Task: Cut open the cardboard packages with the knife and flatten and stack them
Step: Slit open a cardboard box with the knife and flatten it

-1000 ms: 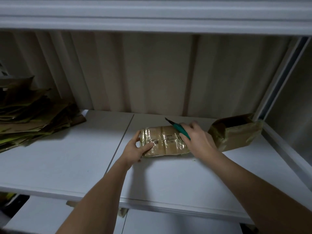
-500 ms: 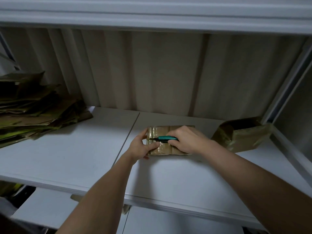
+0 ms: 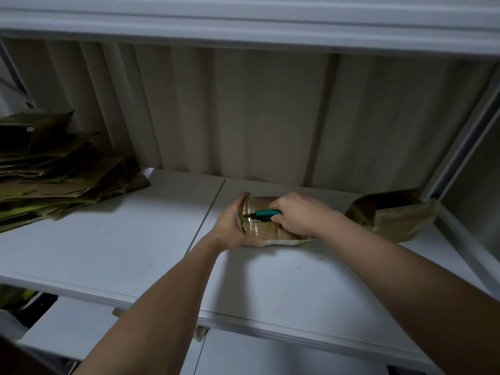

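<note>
White shelving is filling the view: one broad white shelf [image 3: 113,247] is carrying the goods, with a pale corrugated panel [image 3: 243,117] standing behind it and another shelf board [image 3: 243,20] running overhead.

Item 1: a small taped cardboard package [image 3: 261,230] is lying on the shelf toward the back edge, right of the seam between the two shelf boards. Glossy tape is wrapping its top, and a white strip is showing along its near lower edge.

Item 2: the left hand [image 3: 234,224] is gripping the package's left end, fingers curled over the far side and thumb running along the near lower edge.

Item 3: the right hand [image 3: 299,215] is curling tightly round the teal handle of a knife [image 3: 263,213], and the hand is resting over the package's right half. The dark blade is pointing left and its tip is touching the taped top near the left end.

Item 4: an opened cardboard box [image 3: 392,215] is sitting near the shelf's back right corner, just beside the right wrist, its dark mouth facing up and toward the camera, loose tape hanging off it.

Item 5: a stack of flattened cardboard [image 3: 59,182] is lying at the shelf's left end, well apart from the package, edges ragged and uneven.

Item 6: a lower shelf [image 3: 81,331] is showing beneath the front edge.
</note>
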